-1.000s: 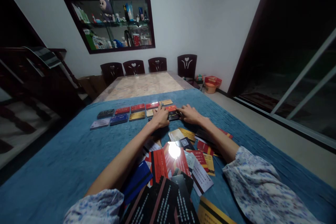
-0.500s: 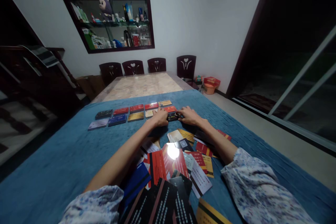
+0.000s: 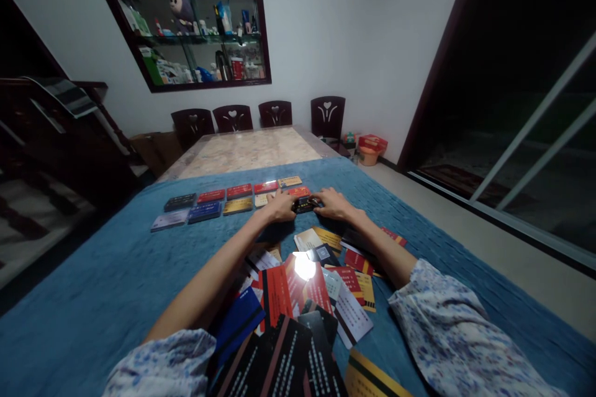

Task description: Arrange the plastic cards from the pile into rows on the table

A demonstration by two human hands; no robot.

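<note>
Both arms reach forward over the blue cloth (image 3: 116,273). Between the hands lies a small stack of black cards (image 3: 305,205), at the right end of the front row. My left hand (image 3: 280,206) has its fingers curled against the stack's left side. From the right, my right hand (image 3: 329,203) pinches the opposite side. Just behind the stack sit red cards (image 3: 300,191), and a cream-coloured stack (image 3: 261,200) is partly hidden by my left hand. Farther left in the rows are a gold stack (image 3: 238,206), a blue stack (image 3: 205,211) and a silvery stack (image 3: 169,219).
A loose heap of cards fills the space between my forearms, with red cards (image 3: 275,291), black cards (image 3: 284,353) and a blue card (image 3: 239,319). Bare marble tabletop (image 3: 251,149) lies past the cloth. Chairs (image 3: 328,116) stand at the far end.
The view has shifted slightly, moving the whole scene a little left. Both hands stay at the black stack, with the fingers slightly readjusted on its sides.
</note>
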